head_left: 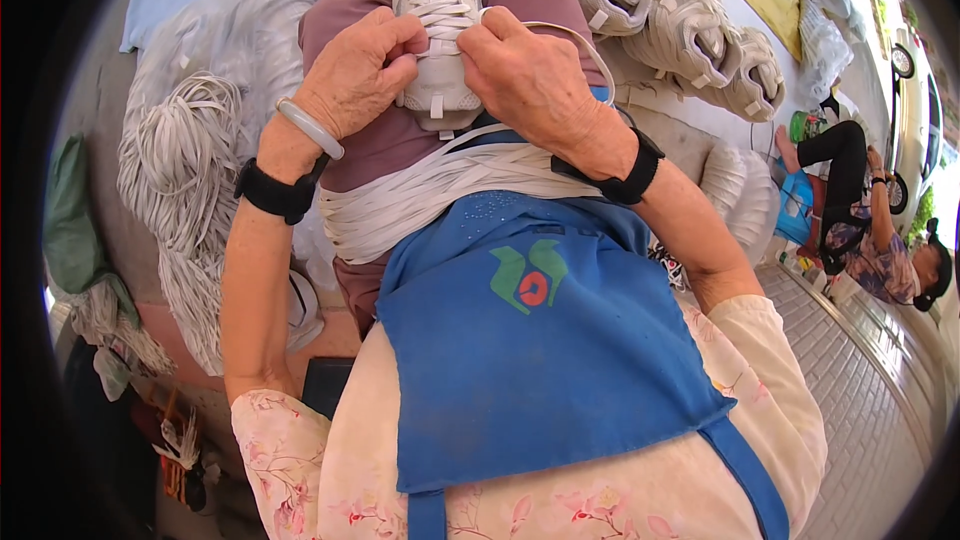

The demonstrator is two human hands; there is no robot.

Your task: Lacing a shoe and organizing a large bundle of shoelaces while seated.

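A white and beige sneaker (440, 105) rests between my thighs, with white laces crossing its front. My left hand (372, 68) is at the shoe's left side, its fingers curled in beside the lacing; what they pinch is hidden. On the opposite side, my right hand (525, 70) is closed in a pinch on a white shoelace (570, 32), which loops out past the knuckles and down to the right. A thick bundle of flat white laces (430, 210) lies across my lap, above the blue apron (540, 360).
Several similar sneakers (690, 25) stand in a row at the far right. Heaped laces (190, 150) and clear plastic (265, 25) lie to my left. A green bag (80, 220) sits at the left edge. Another person (885, 250) sits at the right, near a white car (912, 130).
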